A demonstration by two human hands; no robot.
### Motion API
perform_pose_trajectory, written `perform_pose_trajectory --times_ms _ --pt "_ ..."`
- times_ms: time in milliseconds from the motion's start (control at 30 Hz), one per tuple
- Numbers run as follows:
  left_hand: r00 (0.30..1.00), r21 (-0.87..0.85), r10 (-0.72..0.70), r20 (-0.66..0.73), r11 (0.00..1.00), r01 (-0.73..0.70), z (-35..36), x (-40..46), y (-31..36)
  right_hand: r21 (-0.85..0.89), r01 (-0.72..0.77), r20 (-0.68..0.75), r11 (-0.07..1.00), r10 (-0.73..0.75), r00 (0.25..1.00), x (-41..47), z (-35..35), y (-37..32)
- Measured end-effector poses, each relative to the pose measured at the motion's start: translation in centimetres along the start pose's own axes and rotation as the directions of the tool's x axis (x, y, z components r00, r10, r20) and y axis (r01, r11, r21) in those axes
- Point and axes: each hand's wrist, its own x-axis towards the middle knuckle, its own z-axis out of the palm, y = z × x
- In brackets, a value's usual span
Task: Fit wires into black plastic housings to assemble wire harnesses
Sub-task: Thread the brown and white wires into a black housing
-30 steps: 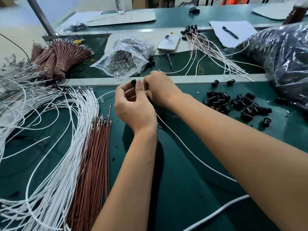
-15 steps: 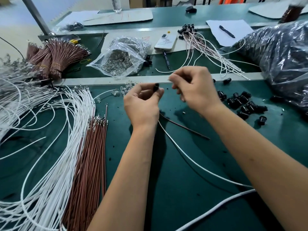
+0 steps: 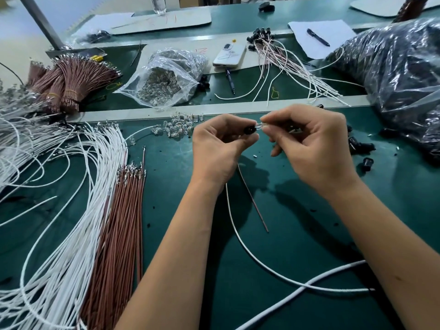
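We hold both forearms forward, our left hand (image 3: 217,148) and right hand (image 3: 312,144) raised side by side, fingers (image 3: 273,120) curled, pinching tips nearly meeting between them.

Wire-harness assembly workshop, green-matted workbench (image 3: 297,234), loose white insulated wires (image 3: 71,210), bundled brown wires (image 3: 71,79), clear plastic bag of small parts (image 3: 164,77) were present.

A matt dark-green table mat (image 3: 297,234) was seen, smooth. White wires (image 3: 71,234) and brown wires (image 3: 116,246) were sheathed in matt plastic, with shiny metal terminals (image 3: 131,171) at the tips. A glossy black plastic housing (image 3: 249,130) was noted. Clear crinkled plastic bag (image 3: 164,77) was noted, glossy. Clear glassy parts (image 3: 178,128) were piled. White matt paper sheet (image 3: 321,36) and a glossy white phone (image 3: 229,54) were noted.
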Motion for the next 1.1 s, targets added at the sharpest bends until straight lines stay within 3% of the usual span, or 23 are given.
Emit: perform_pose_trajectory --times_ms 267,500,700,933,1100 --pt "0.998 0.078 0.012 0.054 0.997 -0.016 0.0 -0.1 0.1 -0.200 0.186 0.098 0.962 -0.169 0.981 0.2 -0.3 -0.3" --pt "0.992 0.230 0.071 0.100 0.969 -0.093 -0.3 -0.2 0.4 -0.281 0.259 0.187 0.924 -0.211 0.959 0.4 -0.6 -0.4" --pt "0.989 0.254 0.046 0.140 0.964 -0.081 -0.7 -0.3 0.8 -0.295 0.272 0.247 0.916 -0.202 0.948 0.6 -1.3 -0.4" --pt "0.972 0.240 0.034 0.231 0.966 -0.091 -1.0 -0.1 0.5 -0.246 0.236 0.258 0.940 -0.171 0.951 0.3 -1.5 0.1" --pt "0.971 0.227 0.090 0.220 0.964 -0.141 -1.0 -0.2 0.5 -0.050 0.005 0.225 0.999 0.007 0.974 0.3 -1.7 0.8"
